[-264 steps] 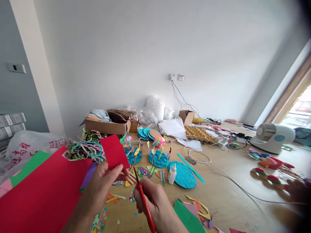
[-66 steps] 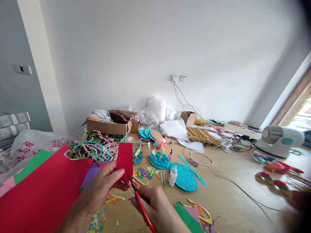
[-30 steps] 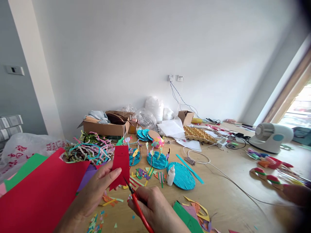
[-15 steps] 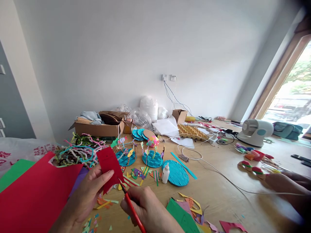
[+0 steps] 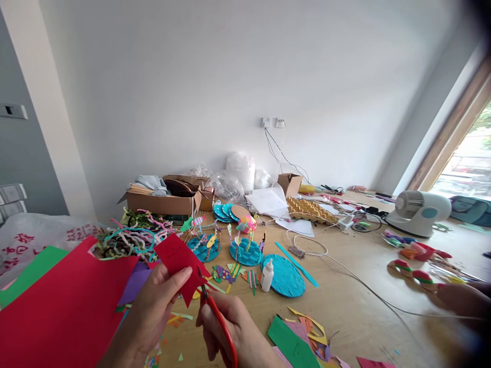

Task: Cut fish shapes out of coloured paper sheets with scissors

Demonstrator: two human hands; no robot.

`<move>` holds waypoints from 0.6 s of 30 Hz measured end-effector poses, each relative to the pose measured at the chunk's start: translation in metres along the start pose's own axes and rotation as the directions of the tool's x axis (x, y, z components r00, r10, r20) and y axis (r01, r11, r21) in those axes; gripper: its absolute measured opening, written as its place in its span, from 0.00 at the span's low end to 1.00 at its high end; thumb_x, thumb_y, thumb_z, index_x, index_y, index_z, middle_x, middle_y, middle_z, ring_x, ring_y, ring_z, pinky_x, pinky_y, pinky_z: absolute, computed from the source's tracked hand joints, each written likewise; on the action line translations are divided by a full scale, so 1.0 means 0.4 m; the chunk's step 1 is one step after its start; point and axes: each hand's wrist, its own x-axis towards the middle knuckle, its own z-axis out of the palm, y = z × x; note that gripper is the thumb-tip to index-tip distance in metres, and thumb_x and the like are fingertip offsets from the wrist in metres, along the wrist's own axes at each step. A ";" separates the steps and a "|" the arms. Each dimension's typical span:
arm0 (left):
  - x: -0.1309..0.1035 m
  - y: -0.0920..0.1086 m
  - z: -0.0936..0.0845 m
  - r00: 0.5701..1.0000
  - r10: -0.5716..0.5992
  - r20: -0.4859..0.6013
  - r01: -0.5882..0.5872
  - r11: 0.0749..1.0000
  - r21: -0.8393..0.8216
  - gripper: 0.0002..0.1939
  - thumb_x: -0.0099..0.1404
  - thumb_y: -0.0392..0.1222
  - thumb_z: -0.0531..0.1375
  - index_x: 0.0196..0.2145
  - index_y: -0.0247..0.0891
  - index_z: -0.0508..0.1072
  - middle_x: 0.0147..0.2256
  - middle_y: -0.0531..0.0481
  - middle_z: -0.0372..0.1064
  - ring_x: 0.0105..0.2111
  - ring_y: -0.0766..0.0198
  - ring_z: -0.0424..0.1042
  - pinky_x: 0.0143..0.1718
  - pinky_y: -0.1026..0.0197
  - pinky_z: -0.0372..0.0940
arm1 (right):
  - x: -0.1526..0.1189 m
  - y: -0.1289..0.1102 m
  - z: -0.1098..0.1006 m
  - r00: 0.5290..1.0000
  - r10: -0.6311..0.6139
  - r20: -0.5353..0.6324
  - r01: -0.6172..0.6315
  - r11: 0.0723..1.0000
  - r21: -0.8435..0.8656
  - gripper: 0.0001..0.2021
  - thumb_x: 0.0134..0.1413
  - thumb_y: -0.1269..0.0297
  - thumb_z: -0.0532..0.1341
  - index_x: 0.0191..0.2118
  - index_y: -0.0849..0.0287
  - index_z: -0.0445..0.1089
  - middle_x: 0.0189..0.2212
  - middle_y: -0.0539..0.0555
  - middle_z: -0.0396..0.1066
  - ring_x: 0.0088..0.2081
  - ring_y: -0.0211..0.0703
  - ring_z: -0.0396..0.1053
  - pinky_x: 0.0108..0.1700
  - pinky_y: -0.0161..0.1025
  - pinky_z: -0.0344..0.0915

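Observation:
My left hand (image 5: 155, 301) pinches a piece of red paper (image 5: 178, 258) between thumb and fingers, at the left of centre. Faint dark marks show on the paper. My right hand (image 5: 233, 327) is closed round the red handles of a pair of scissors (image 5: 222, 322), whose dark blades meet the paper's right side. Whether the blades are fully closed I cannot tell. Beyond my hands lie several striped and spotted paper fish (image 5: 224, 273) and a white glue bottle (image 5: 267, 276) standing upright beside a blue round disc (image 5: 286, 276).
A large red sheet (image 5: 69, 301) lies at the left, near a heap of pipe cleaners (image 5: 132, 235). Paper scraps and a green sheet (image 5: 293, 342) lie in front. A white fan (image 5: 420, 212) stands at the right, with another person's hand (image 5: 460, 301) nearer. A cable (image 5: 353, 273) crosses the table.
The view has shifted, so most things sit a little further right. The red paper has turned in my left hand, and the scissors stand more upright against it.

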 end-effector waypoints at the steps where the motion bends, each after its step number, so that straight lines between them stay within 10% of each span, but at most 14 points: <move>1: -0.002 0.000 0.003 1.000 -0.018 -0.010 0.018 1.000 -0.014 0.11 0.43 0.44 0.71 0.19 0.38 0.74 0.16 0.58 0.70 0.17 0.70 0.63 0.15 0.71 0.55 | 0.001 0.002 0.001 1.000 -0.006 0.007 0.006 1.000 0.020 0.31 0.46 0.31 0.54 0.28 0.62 0.64 0.13 0.45 0.59 0.14 0.29 0.53 0.16 0.27 0.47; 18: -0.005 -0.015 0.010 0.987 0.006 0.161 -0.001 1.000 -0.029 0.12 0.51 0.45 0.68 0.18 0.37 0.73 0.16 0.57 0.69 0.18 0.69 0.64 0.22 0.68 0.62 | 0.016 0.043 0.014 0.996 -0.079 0.047 0.067 0.973 0.222 0.30 0.47 0.33 0.55 0.28 0.62 0.64 0.11 0.43 0.58 0.12 0.28 0.52 0.13 0.26 0.43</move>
